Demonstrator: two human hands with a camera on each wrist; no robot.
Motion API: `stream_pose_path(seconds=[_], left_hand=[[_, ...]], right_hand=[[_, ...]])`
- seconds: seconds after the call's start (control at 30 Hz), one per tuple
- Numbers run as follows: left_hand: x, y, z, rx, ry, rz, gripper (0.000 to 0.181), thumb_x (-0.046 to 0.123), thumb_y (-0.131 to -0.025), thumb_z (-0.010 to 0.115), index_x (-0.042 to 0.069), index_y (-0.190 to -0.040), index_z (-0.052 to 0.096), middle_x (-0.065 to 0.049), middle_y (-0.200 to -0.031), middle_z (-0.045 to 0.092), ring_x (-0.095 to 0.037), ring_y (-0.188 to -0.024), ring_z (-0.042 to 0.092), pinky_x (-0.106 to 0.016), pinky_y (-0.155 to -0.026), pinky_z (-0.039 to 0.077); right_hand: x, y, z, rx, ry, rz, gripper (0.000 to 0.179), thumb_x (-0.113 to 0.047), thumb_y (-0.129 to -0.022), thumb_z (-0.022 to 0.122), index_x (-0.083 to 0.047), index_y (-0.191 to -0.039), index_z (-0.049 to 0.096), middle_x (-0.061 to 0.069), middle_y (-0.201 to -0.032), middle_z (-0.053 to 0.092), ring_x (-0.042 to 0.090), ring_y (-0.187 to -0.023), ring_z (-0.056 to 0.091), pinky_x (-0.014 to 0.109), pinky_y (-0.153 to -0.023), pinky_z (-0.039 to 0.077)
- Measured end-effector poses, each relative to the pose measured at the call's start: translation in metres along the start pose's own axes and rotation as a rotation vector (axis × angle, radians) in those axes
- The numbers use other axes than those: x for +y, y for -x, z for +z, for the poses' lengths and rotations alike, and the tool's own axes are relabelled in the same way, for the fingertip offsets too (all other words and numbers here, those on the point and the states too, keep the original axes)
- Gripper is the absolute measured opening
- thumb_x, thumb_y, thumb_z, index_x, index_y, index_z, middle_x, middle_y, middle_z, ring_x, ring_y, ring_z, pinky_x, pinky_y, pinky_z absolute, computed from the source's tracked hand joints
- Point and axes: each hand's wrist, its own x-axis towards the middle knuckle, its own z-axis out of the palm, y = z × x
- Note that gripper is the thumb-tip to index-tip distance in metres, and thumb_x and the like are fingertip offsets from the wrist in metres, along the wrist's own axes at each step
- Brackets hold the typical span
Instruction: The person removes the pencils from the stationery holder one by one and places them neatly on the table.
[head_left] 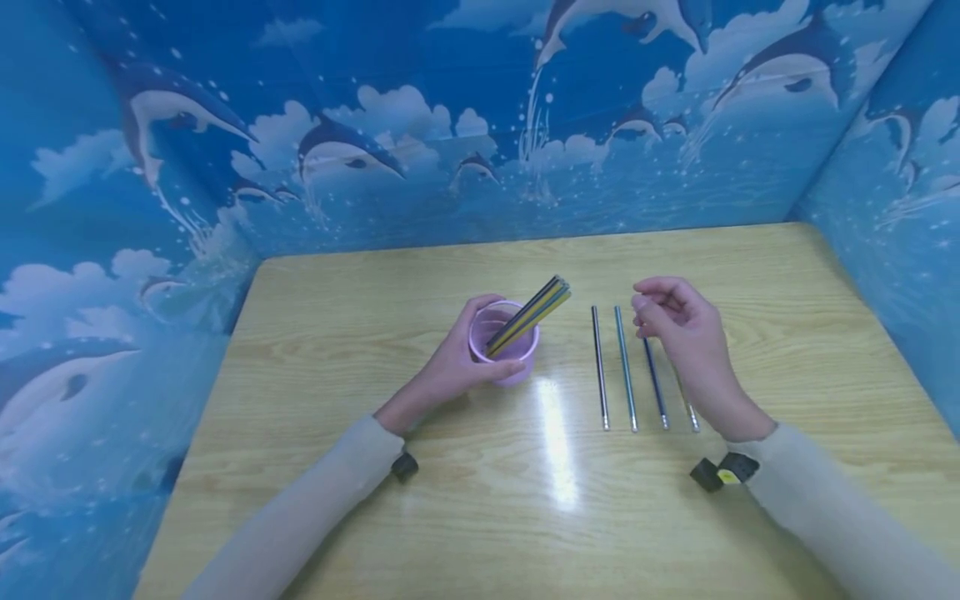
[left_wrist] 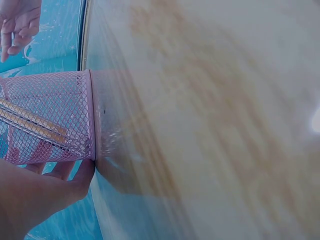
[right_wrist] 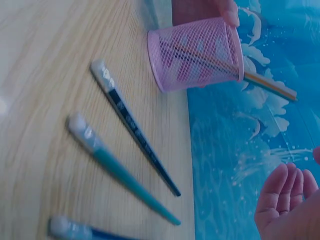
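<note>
A pink mesh pencil cup (head_left: 517, 371) stands on the table, with my left hand (head_left: 465, 350) gripping it, fingers and thumb around its sides. Several pencils (head_left: 528, 317) lean together inside, their upper ends pointing to the right. To the right of the cup lie more pencils, side by side: a dark one (head_left: 600, 367), a teal one (head_left: 626, 371), a blue one (head_left: 656, 385) and a yellowish one (head_left: 689, 406), partly hidden. Their eraser ends face me. Above the two rightmost pencils is my right hand (head_left: 684, 333), fingers loosely bent and nothing visible in them.
The wood-grain table (head_left: 337, 317) has a bright light reflection between the cup and the pencil row. Blue dolphin-print walls (head_left: 420, 183) enclose its back and sides. A dark device (head_left: 738, 468) is strapped at the right wrist, another (head_left: 405, 467) at the left.
</note>
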Motion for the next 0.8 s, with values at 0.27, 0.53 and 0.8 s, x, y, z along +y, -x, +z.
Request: stream_pose_path(seconds=[0.27,0.53,0.8], left_hand=[[0.0,0.001,-0.002,-0.001,-0.012,0.008,0.099,0.006,-0.084,0.093,0.015,-0.164,0.036,-0.005,-0.151,0.058,-0.03,-0.137,0.058,-0.049,-0.117,0.049],[0.0,0.001,-0.001,0.003,-0.023,0.0,0.099,0.011,-0.086,0.094,0.015,-0.165,0.035,-0.003,-0.149,0.06,-0.027,-0.136,0.059,-0.045,-0.117,0.049],[-0.001,-0.001,0.001,0.007,-0.01,0.013,0.096,0.011,-0.085,0.094,0.019,-0.163,0.038,-0.004,-0.148,0.06,-0.028,-0.134,0.06,-0.046,-0.116,0.05]], right_hand=[[0.0,0.001,0.03,-0.029,0.106,-0.029,0.033,-0.021,-0.108,0.072,0.001,-0.132,0.065,0.007,-0.109,0.067,0.018,-0.091,0.067,0.023,-0.078,0.061],[0.004,-0.001,0.056,-0.087,0.191,0.001,0.037,-0.027,-0.106,0.075,0.0,-0.13,0.069,0.01,-0.11,0.069,0.018,-0.092,0.066,0.027,-0.079,0.062],[0.006,-0.006,0.069,-0.086,0.199,-0.014,0.032,-0.021,-0.103,0.079,0.001,-0.124,0.071,0.013,-0.11,0.072,0.018,-0.089,0.067,0.024,-0.076,0.061]])
